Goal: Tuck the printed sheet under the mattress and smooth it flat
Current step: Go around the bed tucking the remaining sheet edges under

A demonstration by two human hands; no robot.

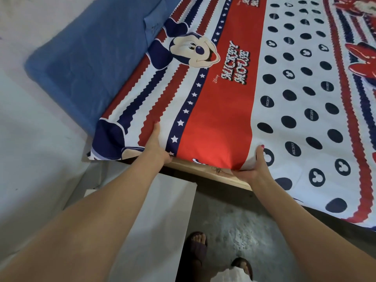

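Printed sheet [219, 110] smooth cotton; both hands grip edge over wooden frame [205, 171].

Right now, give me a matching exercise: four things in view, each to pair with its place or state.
Things:
1. left hand
2. right hand
3. blue pillow
4. wooden bed frame

Places or states:
A. bare below the mattress edge
B. grips the sheet's edge by the dotted white band
C. lies beyond the printed sheet, upper left
D. grips the edge by the star stripe

Pairs: 1-D, 2-B, 3-C, 4-A
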